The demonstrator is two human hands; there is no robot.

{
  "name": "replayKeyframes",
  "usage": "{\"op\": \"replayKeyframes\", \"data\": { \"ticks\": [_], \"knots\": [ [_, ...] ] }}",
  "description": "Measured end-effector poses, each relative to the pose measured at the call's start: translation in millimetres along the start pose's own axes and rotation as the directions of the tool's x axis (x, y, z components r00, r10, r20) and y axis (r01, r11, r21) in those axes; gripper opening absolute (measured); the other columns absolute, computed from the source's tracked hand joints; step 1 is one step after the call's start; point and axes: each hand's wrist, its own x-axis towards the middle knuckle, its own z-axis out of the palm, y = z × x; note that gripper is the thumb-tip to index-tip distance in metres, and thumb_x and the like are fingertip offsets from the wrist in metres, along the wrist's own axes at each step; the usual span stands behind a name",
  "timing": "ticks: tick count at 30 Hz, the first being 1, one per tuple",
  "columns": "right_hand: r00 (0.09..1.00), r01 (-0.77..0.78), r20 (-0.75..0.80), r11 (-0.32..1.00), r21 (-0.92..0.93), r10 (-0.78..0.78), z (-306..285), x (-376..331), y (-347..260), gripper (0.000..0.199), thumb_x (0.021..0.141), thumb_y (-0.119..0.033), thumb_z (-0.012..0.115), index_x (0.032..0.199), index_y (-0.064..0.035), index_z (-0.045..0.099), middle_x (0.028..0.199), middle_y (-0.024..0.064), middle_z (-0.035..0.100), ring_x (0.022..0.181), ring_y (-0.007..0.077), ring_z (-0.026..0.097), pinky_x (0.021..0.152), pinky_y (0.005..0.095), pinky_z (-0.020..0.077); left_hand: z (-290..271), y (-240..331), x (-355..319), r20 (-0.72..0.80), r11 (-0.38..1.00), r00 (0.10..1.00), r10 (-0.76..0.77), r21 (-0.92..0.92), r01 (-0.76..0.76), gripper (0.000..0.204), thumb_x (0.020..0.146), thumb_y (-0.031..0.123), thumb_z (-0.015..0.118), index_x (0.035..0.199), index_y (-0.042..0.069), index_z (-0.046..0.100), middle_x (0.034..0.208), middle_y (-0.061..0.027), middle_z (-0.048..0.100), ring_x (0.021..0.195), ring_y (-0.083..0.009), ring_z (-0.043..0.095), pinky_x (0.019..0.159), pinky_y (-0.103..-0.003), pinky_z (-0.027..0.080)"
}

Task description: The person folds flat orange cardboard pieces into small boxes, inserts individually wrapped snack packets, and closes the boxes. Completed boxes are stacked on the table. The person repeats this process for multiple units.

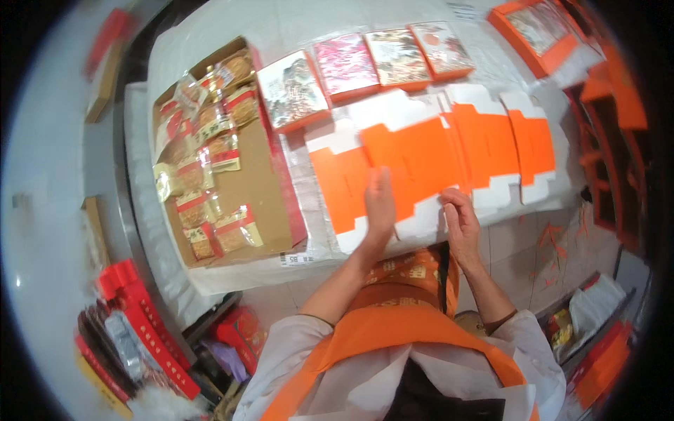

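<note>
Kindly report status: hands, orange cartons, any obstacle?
Left hand, blurred, at flat orange-white carton blanks. Right hand at their near edge, grip unclear. Four picture-printed boxes just beyond, not blocking the hands.

Packing workshop, apparently: flat orange cartons (421, 158), printed boxes (345, 64), bagged food (214, 126) in cardboard tray (261, 172).

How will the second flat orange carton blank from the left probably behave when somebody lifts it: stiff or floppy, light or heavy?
The orange carton blank is probably light for its size: it lies as a thin, unfolded sheet. It should be fairly stiff, since it looks like card. Its white flaps might bend, because they jut out.
</note>
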Motion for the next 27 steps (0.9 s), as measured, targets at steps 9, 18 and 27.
{"op": "replayKeyframes", "data": {
  "ticks": [9, 18, 27],
  "knots": [
    [0.882, -0.401, 0.276, 0.303, 0.864, 0.382, 26, -62, -53, 0.033, 0.095, -0.018, 0.046, 0.122, 0.0011, 0.044, 0.116, 0.0080, 0.053, 0.101, 0.0184, 0.052, 0.090, 0.0321, 0.0426, -46, 17, -106, 0.181, 0.990, 0.980, 0.078, 0.098, -0.097, 0.032, 0.099, 0.030, 0.037, 0.112, 0.003, 0.047, 0.101, -0.0028, 0.053, 0.094, -0.0107, 0.050, 0.084, -0.027, 0.041],
    [0.853, -0.519, 0.400, 0.471, 0.713, 0.334, 61, -141, -50, 0.035, 0.093, -0.015, 0.052, 0.125, -0.0015, 0.045, 0.117, 0.0037, 0.051, 0.106, 0.0138, 0.049, 0.089, 0.0277, 0.0417, -39, 8, -164, 0.143, 0.876, 0.879, 0.454, 0.110, -0.470, 0.040, 0.094, 0.029, 0.048, 0.119, -0.002, 0.043, 0.109, -0.0094, 0.054, 0.098, -0.0157, 0.051, 0.088, -0.028, 0.041],
    [0.628, -0.355, 0.765, 0.927, 0.116, 0.145, -3, -172, -108, 0.025, 0.089, -0.012, 0.051, 0.108, 0.0027, 0.057, 0.107, 0.0082, 0.059, 0.095, 0.0141, 0.055, 0.086, 0.0282, 0.0434, -107, 21, -187, 0.272, 0.902, 0.941, 0.200, 0.323, -0.285, 0.045, 0.092, 0.022, 0.050, 0.126, -0.003, 0.037, 0.114, -0.0152, 0.052, 0.102, -0.0205, 0.051, 0.087, -0.031, 0.042]
  ]
}}
